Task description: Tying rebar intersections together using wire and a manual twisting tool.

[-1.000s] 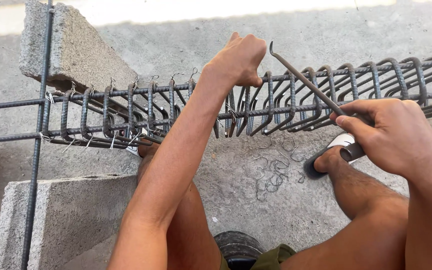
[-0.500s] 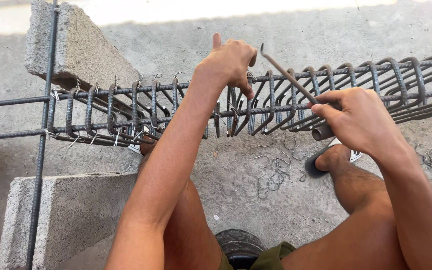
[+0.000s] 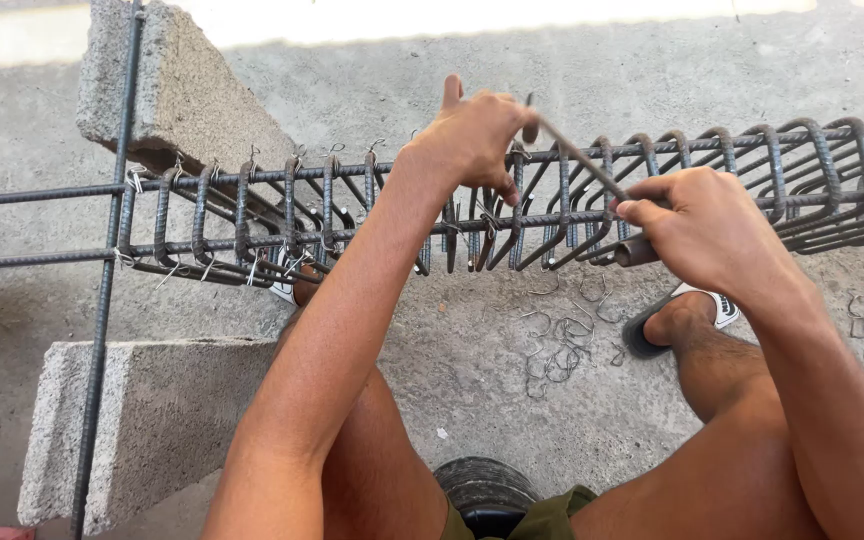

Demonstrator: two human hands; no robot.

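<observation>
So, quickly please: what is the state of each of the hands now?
Left hand: closed on the top bar of the rebar cage.
Right hand: closed, holding the hooked tying tool.

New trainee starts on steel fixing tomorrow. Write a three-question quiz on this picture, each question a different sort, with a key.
1. True or false: the left hand rests on the rebar cage.
2. The right hand holds: A) a hammer, B) a hooked tying tool, C) a saw.
3. Fill in: loose wire ties lie on the concrete ____ beneath the cage.

Key: 1 true; 2 B; 3 floor.
</observation>
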